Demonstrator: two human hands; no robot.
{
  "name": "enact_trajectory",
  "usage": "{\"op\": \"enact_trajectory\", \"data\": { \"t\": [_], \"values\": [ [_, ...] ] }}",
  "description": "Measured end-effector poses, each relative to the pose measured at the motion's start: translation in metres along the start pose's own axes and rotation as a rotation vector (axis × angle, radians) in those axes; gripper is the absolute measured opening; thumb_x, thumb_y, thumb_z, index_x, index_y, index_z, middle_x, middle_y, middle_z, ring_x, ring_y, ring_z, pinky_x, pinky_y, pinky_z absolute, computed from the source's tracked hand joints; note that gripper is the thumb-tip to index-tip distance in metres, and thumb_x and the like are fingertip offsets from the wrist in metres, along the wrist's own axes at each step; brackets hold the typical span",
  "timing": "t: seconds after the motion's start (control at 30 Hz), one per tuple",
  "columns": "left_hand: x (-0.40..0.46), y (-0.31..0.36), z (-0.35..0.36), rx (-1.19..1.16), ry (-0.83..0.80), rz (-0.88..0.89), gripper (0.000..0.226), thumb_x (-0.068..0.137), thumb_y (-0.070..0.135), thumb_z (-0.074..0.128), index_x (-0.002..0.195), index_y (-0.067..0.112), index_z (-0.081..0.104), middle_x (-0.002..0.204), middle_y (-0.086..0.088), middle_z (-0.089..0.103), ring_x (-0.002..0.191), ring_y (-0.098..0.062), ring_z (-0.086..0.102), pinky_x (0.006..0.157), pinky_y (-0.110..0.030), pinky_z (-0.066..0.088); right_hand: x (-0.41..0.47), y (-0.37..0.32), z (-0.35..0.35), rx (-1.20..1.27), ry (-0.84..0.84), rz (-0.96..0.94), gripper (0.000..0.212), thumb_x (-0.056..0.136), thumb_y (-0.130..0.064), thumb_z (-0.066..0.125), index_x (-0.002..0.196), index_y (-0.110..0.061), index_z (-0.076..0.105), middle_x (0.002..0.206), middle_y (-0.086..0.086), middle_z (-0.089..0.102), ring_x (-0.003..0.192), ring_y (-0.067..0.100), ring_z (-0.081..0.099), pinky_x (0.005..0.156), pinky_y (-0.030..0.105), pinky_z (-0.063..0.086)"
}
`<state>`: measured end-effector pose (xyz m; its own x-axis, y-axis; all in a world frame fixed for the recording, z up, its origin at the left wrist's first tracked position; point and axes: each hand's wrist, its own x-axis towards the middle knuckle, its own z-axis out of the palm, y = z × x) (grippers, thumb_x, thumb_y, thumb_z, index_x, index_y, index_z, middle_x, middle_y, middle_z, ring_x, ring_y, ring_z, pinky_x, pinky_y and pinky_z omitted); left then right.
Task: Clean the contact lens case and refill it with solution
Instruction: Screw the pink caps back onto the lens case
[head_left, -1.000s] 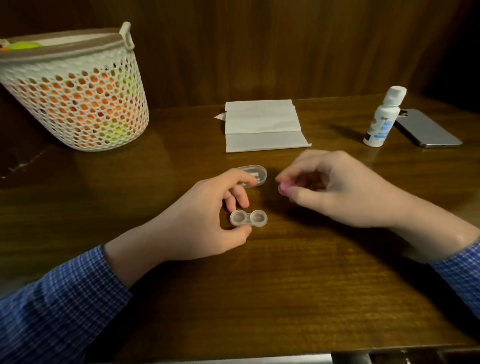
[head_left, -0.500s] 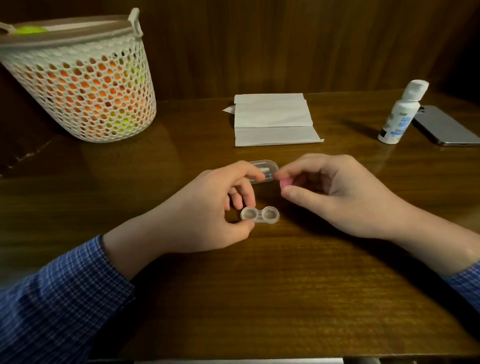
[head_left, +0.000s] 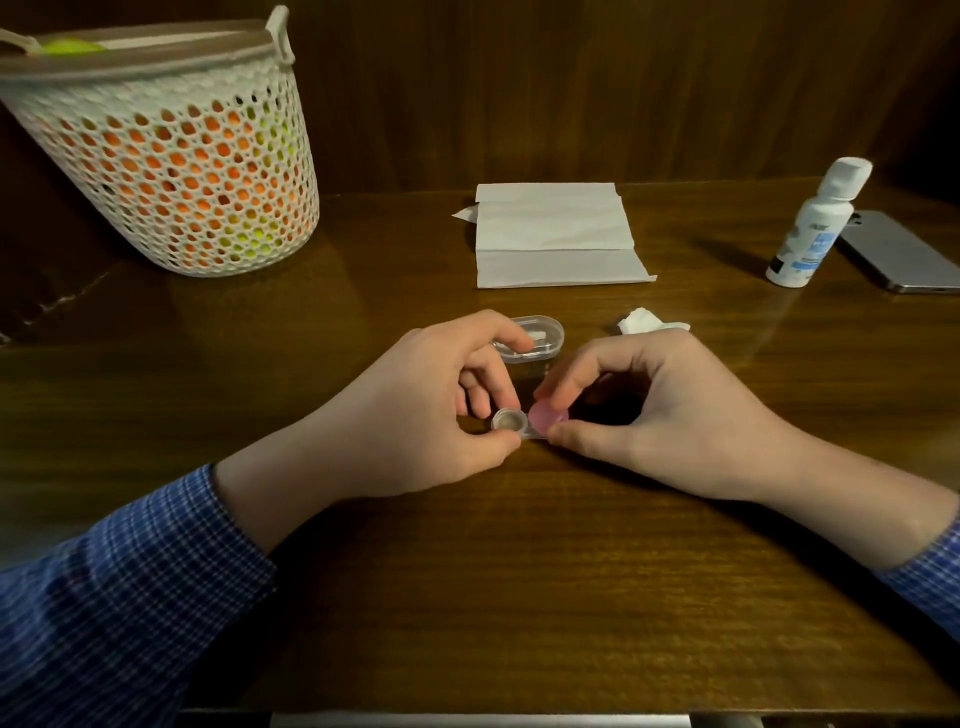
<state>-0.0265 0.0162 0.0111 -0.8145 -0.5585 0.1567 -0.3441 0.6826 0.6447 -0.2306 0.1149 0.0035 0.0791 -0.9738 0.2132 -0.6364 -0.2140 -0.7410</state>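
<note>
A clear contact lens case (head_left: 508, 420) lies on the wooden table (head_left: 519, 571) between my hands. My left hand (head_left: 426, 410) pinches its left end, whose well stands uncovered. My right hand (head_left: 649, 410) holds a pink cap (head_left: 548, 415) tilted over the case's right well, thumb and forefinger on its edge. The white solution bottle (head_left: 815, 228) stands upright at the far right, capped. A folded white tissue (head_left: 556, 236) lies at the back centre, and a small crumpled tissue piece (head_left: 644, 319) lies just beyond my right hand.
A small clear oval box (head_left: 540, 340) sits just behind my left fingers. A white mesh basket (head_left: 171, 156) with orange and green things stands at the back left. A grey phone (head_left: 904, 252) lies behind the bottle. A dark wooden wall closes the back.
My right hand has brought the pink cap down and left onto the case's right well. My left hand still pinches the case. The view has shifted slightly, revealing the crumpled tissue.
</note>
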Motion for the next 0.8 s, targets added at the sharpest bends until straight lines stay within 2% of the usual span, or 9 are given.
{"op": "enact_trajectory", "data": {
  "t": [0.17,0.37,0.53,0.8],
  "values": [
    [-0.0009,-0.0001,0.0001,-0.021,-0.003,-0.008,0.064,0.081,0.020,0.086,0.137,0.024,0.056,0.092,0.012,0.075,0.087,-0.010,0.070,0.071,-0.021,0.058,0.0007,-0.0014,-0.0015,-0.023,-0.029,0.010,0.012,0.079,-0.026,0.084,0.088,-0.034,0.079,0.097,-0.018,0.077,0.099,-0.002,0.070,0.091,0.021,0.056],
    [-0.0005,0.0001,-0.0001,-0.022,-0.007,-0.020,0.063,0.080,0.021,0.086,0.136,0.025,0.057,0.092,0.013,0.075,0.086,-0.008,0.069,0.071,-0.022,0.058,0.0011,-0.0007,-0.0038,-0.026,-0.046,0.013,0.009,0.079,-0.023,0.085,0.087,-0.026,0.080,0.098,-0.015,0.077,0.100,0.002,0.071,0.091,0.024,0.056],
    [-0.0004,0.0009,-0.0008,-0.023,-0.014,-0.028,0.063,0.080,0.020,0.087,0.135,0.024,0.057,0.091,0.013,0.074,0.085,-0.008,0.069,0.069,-0.020,0.057,0.0011,-0.0004,-0.0050,-0.017,-0.048,-0.001,0.008,0.078,-0.024,0.085,0.084,-0.024,0.080,0.096,-0.013,0.078,0.098,0.002,0.071,0.089,0.020,0.056],
    [0.0001,0.0020,-0.0015,-0.034,-0.020,-0.064,0.061,0.079,0.019,0.088,0.133,0.023,0.059,0.093,0.010,0.076,0.086,-0.008,0.072,0.074,-0.024,0.060,0.0011,-0.0011,-0.0074,-0.018,-0.073,-0.009,0.007,0.079,-0.025,0.084,0.083,-0.028,0.080,0.094,-0.014,0.078,0.096,0.004,0.072,0.086,0.023,0.058]
  ]
}}
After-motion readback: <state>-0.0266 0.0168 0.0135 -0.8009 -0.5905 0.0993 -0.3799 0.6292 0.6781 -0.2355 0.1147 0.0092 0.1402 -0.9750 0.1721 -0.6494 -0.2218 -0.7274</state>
